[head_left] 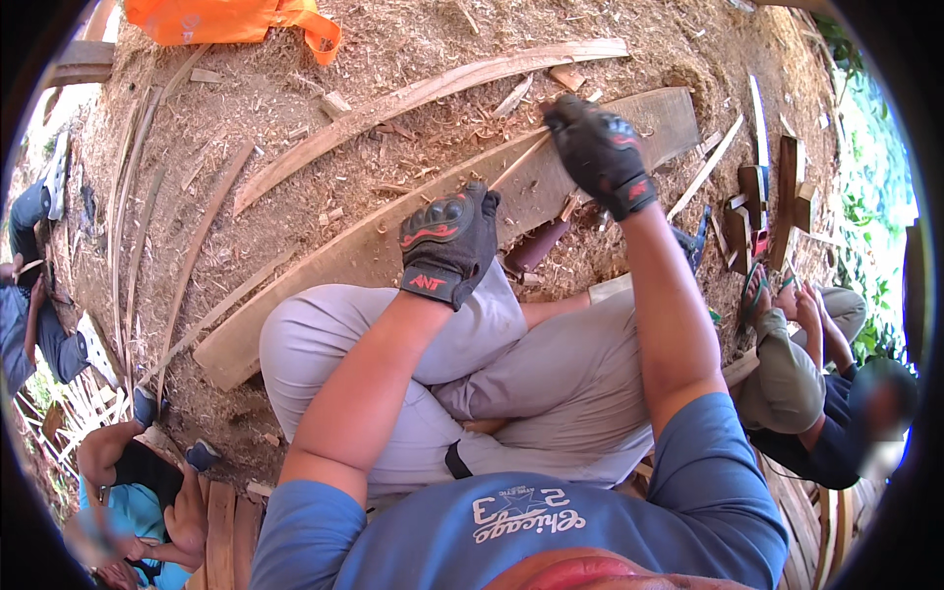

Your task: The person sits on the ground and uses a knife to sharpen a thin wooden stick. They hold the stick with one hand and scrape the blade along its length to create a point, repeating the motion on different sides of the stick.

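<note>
Both my hands wear black gloves with red markings. Between them stretches a thin, pale wooden stick (pixel 519 163), slanting up to the right over a long plank (pixel 661 120). My left hand (pixel 447 236) is closed around the stick's lower end, above my bent knee. Farther out, my right hand (pixel 598 152) is closed at the upper end; its fingers partly hide what else may be in the grip. Under and beside the right wrist, a dark brown tapered object (pixel 537 246), perhaps a sheath, lies on the shavings near my crossed legs.
A long curved wooden strip (pixel 423 93) lies beyond the plank, amid shavings and offcuts. An orange bag (pixel 211 22) is at the far left. Wooden blocks (pixel 787 192) stand at right. Other people sit nearby on the right (pixel 806 393) and left (pixel 147 492).
</note>
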`<state>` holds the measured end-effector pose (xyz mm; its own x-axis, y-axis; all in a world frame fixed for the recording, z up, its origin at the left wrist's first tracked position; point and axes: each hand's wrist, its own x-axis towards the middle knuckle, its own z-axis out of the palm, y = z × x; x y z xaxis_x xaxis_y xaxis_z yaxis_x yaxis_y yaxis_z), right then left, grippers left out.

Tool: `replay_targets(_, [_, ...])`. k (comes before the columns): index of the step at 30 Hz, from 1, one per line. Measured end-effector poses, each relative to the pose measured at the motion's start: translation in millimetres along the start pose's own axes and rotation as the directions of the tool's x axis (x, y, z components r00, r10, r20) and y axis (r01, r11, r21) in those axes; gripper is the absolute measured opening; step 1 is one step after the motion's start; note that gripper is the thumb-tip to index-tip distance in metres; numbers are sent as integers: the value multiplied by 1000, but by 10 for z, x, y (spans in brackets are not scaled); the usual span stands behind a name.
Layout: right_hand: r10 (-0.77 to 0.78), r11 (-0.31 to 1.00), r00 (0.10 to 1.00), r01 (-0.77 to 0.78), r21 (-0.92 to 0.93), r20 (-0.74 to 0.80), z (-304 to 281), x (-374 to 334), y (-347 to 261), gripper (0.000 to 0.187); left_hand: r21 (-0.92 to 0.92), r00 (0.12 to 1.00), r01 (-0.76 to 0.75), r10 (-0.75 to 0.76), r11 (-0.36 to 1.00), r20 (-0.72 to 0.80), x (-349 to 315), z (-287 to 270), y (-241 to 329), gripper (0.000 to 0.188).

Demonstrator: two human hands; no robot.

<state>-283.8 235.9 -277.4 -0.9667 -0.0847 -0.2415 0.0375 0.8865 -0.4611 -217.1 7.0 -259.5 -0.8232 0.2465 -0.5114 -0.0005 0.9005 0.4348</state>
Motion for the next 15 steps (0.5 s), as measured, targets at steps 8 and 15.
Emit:
replay_targets(8, [-82,954,997,75,-289,-12,190,-31,-235,11,9,986,-153,153,988,-69,97,-197,-230,30])
replay_targets(15, [-181,965,972,205,-163,150,219,-388,-881,16,21,977,-212,213,977,-17,135,-305,-367,32])
